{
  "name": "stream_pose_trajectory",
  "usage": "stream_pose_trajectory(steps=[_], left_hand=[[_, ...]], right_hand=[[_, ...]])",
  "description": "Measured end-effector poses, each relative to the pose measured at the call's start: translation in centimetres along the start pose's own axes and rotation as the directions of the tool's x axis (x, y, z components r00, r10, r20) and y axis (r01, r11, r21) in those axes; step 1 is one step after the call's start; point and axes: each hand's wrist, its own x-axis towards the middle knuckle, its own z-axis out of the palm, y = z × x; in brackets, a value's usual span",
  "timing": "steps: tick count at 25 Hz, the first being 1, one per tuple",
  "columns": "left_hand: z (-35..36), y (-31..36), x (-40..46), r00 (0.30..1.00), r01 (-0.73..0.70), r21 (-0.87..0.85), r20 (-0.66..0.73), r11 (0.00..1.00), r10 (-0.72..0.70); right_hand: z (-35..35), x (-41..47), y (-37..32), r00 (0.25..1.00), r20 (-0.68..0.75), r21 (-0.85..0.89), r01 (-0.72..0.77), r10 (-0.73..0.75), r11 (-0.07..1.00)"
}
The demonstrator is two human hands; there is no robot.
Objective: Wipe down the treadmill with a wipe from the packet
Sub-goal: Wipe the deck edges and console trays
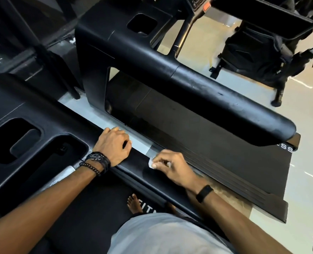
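Looking down from head height, the view is filled by a black treadmill [42, 136] whose long side handrail [144, 173] runs diagonally from the console tray to below the person's right arm; this handrail is the landmark. Beyond the handrail stands a second treadmill [188, 85] with its own thick rail and dark belt, and a strip of pale floor [104, 120] lies between the two machines. On the near side of the handrail, a bare foot [133, 202] stands on the belt. The left hand [113, 146] rests on top of the handrail, fingers curled over its far edge, bracing and carrying nothing else. Further along the same rail, the right hand [172, 166] pinches a small crumpled white wipe [152, 163] and presses it onto the rail's top surface. The wiping step seems under way, with the packet out of view. The next stroke probably calls for steady pressure along the rail's rounded top, following its edges; open length remains toward the rail's lower end, while the left hand blocks the upper stretch.
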Motion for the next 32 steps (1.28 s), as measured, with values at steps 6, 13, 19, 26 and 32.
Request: stream_pose_trajectory(steps=[6, 13, 19, 26, 32], left_hand=[[-0.1, 0.0, 0.0, 0.999, 0.033, -0.023, -0.007, 0.999, -0.033], [-0.1, 0.1, 0.2, 0.999, 0.054, -0.036, 0.000, 0.998, -0.054], [-0.1, 0.1, 0.2, 0.998, 0.065, -0.040, 0.006, 0.997, -0.065], [0.1, 0.1, 0.2, 0.997, 0.072, -0.065, 0.006, 0.995, -0.072], [0.1, 0.1, 0.4, 0.996, 0.087, -0.072, 0.017, 0.994, -0.086]], right_hand=[[-2.7, -3.2, 4.2, 0.969, 0.022, 0.030, -0.247, 0.247, 0.969], [-1.3, 0.7, 2.9, 0.988, 0.075, 0.010, -0.138, 0.137, 0.990], [-1.3, 0.4, 6.3, 0.943, 0.138, -0.036, -0.301, 0.303, 0.953], [-0.8, 0.9, 5.0, 0.968, 0.046, -0.002, -0.246, 0.246, 0.969], [1.4, 4.0, 5.1, 0.965, 0.074, -0.014, -0.252, 0.252, 0.968]])
